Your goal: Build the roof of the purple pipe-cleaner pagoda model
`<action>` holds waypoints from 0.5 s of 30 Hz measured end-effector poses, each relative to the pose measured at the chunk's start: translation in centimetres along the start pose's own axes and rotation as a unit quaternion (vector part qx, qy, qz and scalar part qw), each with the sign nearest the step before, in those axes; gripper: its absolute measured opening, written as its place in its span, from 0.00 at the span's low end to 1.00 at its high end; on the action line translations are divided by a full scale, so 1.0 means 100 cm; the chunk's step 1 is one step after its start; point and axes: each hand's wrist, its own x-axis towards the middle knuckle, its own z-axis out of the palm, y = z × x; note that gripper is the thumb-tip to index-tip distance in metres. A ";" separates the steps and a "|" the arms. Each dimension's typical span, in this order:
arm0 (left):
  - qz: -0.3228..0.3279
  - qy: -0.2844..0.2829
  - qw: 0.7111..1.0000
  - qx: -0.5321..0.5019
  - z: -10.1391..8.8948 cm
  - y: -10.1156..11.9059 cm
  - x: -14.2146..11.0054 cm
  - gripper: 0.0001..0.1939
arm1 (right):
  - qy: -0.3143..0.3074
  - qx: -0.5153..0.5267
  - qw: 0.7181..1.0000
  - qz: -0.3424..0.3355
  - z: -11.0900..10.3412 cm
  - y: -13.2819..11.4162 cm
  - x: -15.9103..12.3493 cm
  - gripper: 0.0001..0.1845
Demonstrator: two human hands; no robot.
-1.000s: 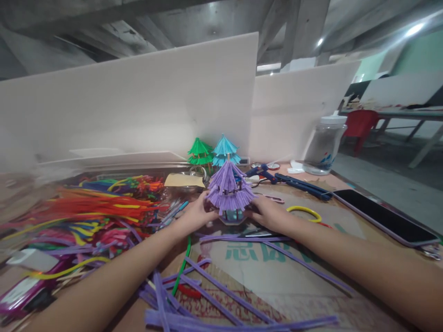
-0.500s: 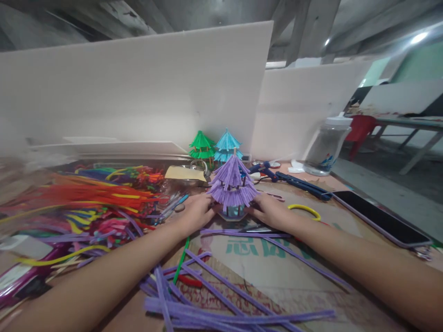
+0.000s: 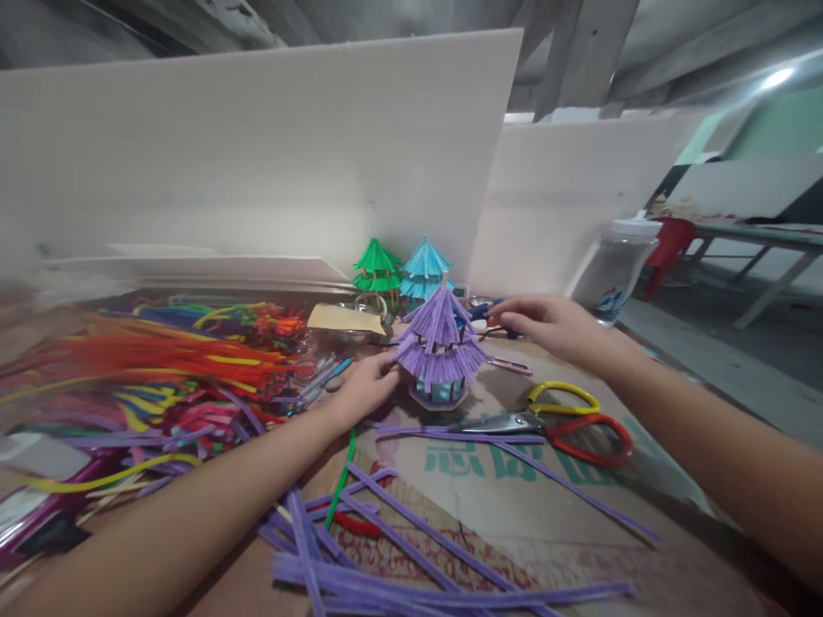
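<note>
A small purple two-tiered pavilion model made of pipe cleaners stands upright on the cardboard. My left hand is at its left side, fingers closed against the edge of the lower roof; the fingertips are partly hidden. To the right and farther back, my right hand has its fingers stretched out and apart, close to a dark blue glue gun that shows in part behind the pavilion. Scissors with one yellow and one red handle loop lie in front, across purple pipe cleaners.
Green and light blue pavilion models stand at the back by a white board. Bundles of coloured pipe cleaners fill the left. A clear bottle stands at the right. Loose purple strips lie in front.
My right hand has let go of the pavilion and moved right and back to the glue gun, uncovering the scissors. My left hand stays beside the pavilion.
</note>
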 end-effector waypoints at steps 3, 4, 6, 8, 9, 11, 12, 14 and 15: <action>-0.026 0.000 0.999 -0.047 0.003 -0.002 0.002 0.13 | 0.001 -0.050 0.997 -0.058 -0.018 -0.030 0.006 0.16; -0.034 -0.003 0.998 -0.050 0.004 -0.003 0.003 0.12 | 0.002 -0.067 0.995 -0.079 -0.024 -0.040 0.009 0.16; -0.040 -0.008 0.998 -0.047 0.005 -0.005 0.002 0.11 | -0.021 -0.109 0.987 -0.112 -0.034 -0.057 0.014 0.17; -0.037 -0.005 0.998 -0.046 0.005 -0.008 0.002 0.11 | -0.047 -0.122 0.984 -0.119 -0.039 -0.067 0.018 0.18; -0.030 -0.003 0.998 -0.047 0.005 -0.009 0.002 0.11 | -0.057 -0.113 0.986 -0.112 -0.040 -0.069 0.020 0.18; -0.007 0.000 0.998 -0.058 0.005 -0.011 0.003 0.12 | -0.061 -0.066 0.992 -0.087 -0.036 -0.068 0.024 0.23; 0.004 0.000 0.998 -0.065 0.005 -0.011 0.003 0.13 | -0.060 -0.038 0.995 -0.073 -0.032 -0.065 0.025 0.27; 0.018 -0.001 0.998 -0.068 0.005 -0.011 0.003 0.16 | -0.068 0.019 0.996 -0.057 -0.021 -0.058 0.027 0.33; 0.018 0.000 0.998 -0.062 0.005 -0.011 0.003 0.17 | -0.080 0.047 0.994 -0.055 -0.016 -0.055 0.027 0.33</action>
